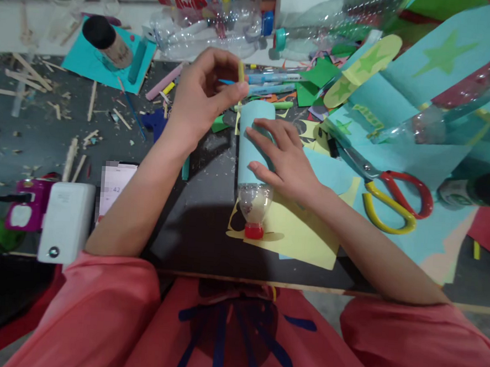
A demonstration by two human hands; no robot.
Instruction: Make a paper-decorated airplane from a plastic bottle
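Between the thumb and fingers of my left hand [206,95] a thin yellow strip [241,75] is pinched on edge, just above the far end of a bottle. That plastic bottle [255,201] lies on its side with its red cap toward me. Light blue paper [251,150] wraps its body and leaves the neck bare. My right hand [286,158] curves over the bottle from the right, fingertips and thumb apart on the blue paper. Beneath the neck is a yellow paper sheet [304,231] with cut-outs.
Scissors [368,169] with red and yellow handles lie right of my right hand. Blue paper pieces with green stars [448,52] pile up behind them. Plastic bottles [204,37] line the back. A phone [114,186] and white power bank [66,222] are at left, near wood scraps [27,73].
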